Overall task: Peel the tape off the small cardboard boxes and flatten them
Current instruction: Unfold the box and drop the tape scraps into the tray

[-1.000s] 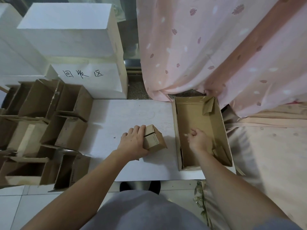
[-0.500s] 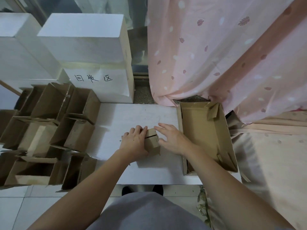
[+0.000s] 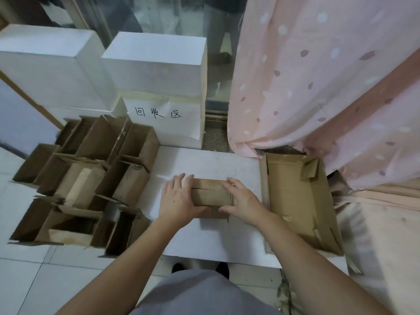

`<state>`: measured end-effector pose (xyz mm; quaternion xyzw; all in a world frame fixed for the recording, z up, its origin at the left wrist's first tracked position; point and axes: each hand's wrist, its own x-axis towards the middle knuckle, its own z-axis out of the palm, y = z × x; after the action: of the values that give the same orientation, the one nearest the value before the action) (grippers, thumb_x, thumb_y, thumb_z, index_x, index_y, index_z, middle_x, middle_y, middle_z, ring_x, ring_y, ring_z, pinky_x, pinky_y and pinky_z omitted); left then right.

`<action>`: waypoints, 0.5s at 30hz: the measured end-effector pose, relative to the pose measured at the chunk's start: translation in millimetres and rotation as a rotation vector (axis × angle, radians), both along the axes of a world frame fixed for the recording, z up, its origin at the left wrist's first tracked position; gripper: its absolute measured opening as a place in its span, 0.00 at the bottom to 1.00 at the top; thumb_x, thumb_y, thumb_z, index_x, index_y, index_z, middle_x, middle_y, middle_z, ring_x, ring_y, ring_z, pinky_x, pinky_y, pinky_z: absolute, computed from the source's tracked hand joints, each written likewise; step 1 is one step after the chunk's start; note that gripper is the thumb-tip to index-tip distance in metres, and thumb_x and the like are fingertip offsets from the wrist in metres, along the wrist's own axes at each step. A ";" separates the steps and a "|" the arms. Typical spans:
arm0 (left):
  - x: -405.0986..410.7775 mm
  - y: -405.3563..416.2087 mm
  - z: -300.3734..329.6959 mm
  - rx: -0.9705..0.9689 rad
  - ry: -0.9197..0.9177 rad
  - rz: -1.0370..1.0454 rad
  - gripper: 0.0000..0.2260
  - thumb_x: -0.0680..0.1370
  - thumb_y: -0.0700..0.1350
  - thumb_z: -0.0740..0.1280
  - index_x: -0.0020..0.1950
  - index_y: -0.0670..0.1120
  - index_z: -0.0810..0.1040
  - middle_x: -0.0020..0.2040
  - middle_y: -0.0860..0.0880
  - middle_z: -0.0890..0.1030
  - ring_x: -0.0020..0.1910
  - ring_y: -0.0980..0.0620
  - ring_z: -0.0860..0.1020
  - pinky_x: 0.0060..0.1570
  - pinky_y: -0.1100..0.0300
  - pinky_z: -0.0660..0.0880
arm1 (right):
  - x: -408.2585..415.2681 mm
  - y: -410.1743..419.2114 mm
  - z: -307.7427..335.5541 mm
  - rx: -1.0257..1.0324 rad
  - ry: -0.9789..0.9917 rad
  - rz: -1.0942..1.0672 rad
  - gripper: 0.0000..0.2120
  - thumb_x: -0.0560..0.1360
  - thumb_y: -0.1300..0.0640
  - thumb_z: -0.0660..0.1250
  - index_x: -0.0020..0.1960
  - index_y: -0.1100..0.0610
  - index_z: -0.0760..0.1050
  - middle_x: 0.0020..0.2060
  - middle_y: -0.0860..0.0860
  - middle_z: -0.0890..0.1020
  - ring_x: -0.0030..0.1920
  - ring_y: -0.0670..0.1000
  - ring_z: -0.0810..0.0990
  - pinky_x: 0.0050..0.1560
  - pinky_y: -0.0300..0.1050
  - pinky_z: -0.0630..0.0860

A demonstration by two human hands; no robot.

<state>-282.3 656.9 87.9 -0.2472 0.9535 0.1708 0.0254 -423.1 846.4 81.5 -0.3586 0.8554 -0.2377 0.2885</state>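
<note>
A small brown cardboard box [image 3: 212, 193] sits on the white table [image 3: 211, 237], its top seam running left to right. My left hand [image 3: 179, 198] grips its left end, fingers over the top and thumb along the near side. My right hand [image 3: 244, 201] grips the right end the same way. The box stands square between both hands. I see no tape on its top.
Several open cardboard boxes [image 3: 86, 185] crowd the floor at the left. A shallow cardboard tray [image 3: 297, 201] lies at the table's right edge. White foam boxes [image 3: 156, 87] stand behind, one with a handwritten label. A pink curtain [image 3: 318, 87] hangs at the right.
My right hand left the cardboard tray and came over to grip the box's right end. The box turned from tilted to square between both hands. The camera tilted up.
</note>
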 end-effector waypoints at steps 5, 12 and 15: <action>13.7 -3.4 -4.9 0.456 0.031 0.169 0.44 0.74 0.63 0.75 0.82 0.54 0.55 0.78 0.50 0.68 0.66 0.43 0.78 0.62 0.45 0.79 | 2.6 -8.7 1.1 -0.044 -0.016 -0.048 0.41 0.71 0.46 0.78 0.79 0.51 0.64 0.79 0.46 0.59 0.77 0.48 0.64 0.75 0.41 0.60; 13.7 5.4 -0.3 0.591 0.179 0.259 0.41 0.78 0.59 0.73 0.84 0.50 0.55 0.81 0.54 0.65 0.78 0.53 0.65 0.75 0.51 0.67 | 19.9 -29.2 9.8 -0.153 -0.164 -0.308 0.46 0.74 0.40 0.74 0.82 0.52 0.53 0.81 0.41 0.50 0.77 0.39 0.53 0.74 0.36 0.52; 6.8 7.8 8.1 0.671 0.266 0.433 0.29 0.81 0.59 0.69 0.78 0.51 0.65 0.72 0.56 0.73 0.68 0.54 0.74 0.66 0.54 0.72 | 26.2 -39.3 13.8 -0.199 -0.202 -0.497 0.40 0.79 0.42 0.68 0.82 0.56 0.55 0.81 0.49 0.58 0.80 0.48 0.58 0.75 0.37 0.55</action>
<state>-275.5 664.8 96.0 -0.3956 0.7660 0.5036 -0.0555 -396.9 807.1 95.3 -0.1393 0.8564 -0.4185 0.2684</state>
